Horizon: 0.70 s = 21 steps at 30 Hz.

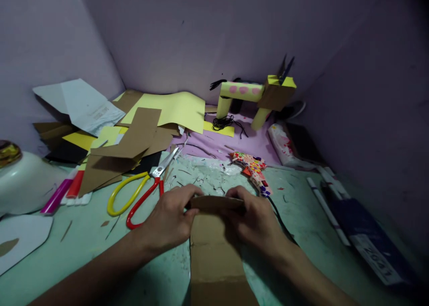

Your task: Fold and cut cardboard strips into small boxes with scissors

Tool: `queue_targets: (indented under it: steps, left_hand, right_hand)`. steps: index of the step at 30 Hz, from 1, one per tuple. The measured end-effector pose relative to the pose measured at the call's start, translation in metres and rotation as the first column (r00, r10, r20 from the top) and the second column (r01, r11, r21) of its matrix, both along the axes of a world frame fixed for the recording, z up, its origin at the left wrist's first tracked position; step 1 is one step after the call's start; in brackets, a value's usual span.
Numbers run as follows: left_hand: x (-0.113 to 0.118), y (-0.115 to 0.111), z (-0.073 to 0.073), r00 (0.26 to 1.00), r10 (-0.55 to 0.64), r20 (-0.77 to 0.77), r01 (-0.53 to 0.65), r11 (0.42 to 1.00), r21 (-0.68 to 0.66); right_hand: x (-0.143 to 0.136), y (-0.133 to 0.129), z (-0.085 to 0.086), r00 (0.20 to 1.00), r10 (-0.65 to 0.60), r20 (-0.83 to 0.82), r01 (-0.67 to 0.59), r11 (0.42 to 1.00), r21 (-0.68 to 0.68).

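Observation:
A long strip of brown cardboard (216, 252) runs from the near edge of the view up the middle of the green table, with crease lines across it. Its far end is bent upward. My left hand (176, 214) pinches that end at the left, thumb toward me and fingers behind. On the right side, my right hand (254, 214) grips the same end, its fingers partly hidden by the cardboard. Scissors (156, 174) with one yellow and one red handle lie open just left of my left hand. Beyond my right hand rests a flower-patterned glue gun (252, 168) with a black cord.
Cardboard pieces (144, 127) and yellow paper (170, 107) are piled at back left. A paper-tube animal figure (243, 91) stands at the back. Markers (58, 196) and a white rounded object (28, 180) are at left; a dark blue box (368, 239) lies at right.

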<state>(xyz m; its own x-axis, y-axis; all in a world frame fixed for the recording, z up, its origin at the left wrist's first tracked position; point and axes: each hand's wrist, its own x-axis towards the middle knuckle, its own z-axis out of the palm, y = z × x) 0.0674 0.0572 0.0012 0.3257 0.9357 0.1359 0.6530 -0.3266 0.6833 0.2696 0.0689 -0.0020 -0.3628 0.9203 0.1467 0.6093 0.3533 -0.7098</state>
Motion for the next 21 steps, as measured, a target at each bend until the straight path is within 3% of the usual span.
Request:
queue_targets:
  steps: [5, 9, 18, 21]
  left_hand:
    - [0.004, 0.010, 0.008, 0.990, -0.082, -0.118, 0.078, 0.996, -0.039]
    - [0.008, 0.014, 0.007, 0.962, -0.105, -0.251, 0.109, 0.994, 0.004]
    - [0.001, 0.002, 0.007, 0.951, -0.182, -0.251, 0.199, 0.979, 0.043]
    - [0.001, -0.003, 0.008, 0.949, -0.138, -0.282, 0.162, 0.985, 0.062]
  right_hand:
    - [0.001, 0.003, 0.000, 0.998, 0.058, 0.019, -0.058, 0.997, 0.051]
    - [-0.001, 0.004, -0.002, 0.995, 0.046, 0.086, -0.056, 0.992, 0.113]
    - [0.003, 0.001, -0.008, 0.994, 0.084, 0.071, -0.094, 0.984, 0.150]
    - [0.004, 0.001, -0.007, 0.993, 0.086, 0.077, -0.098, 0.981, 0.170]
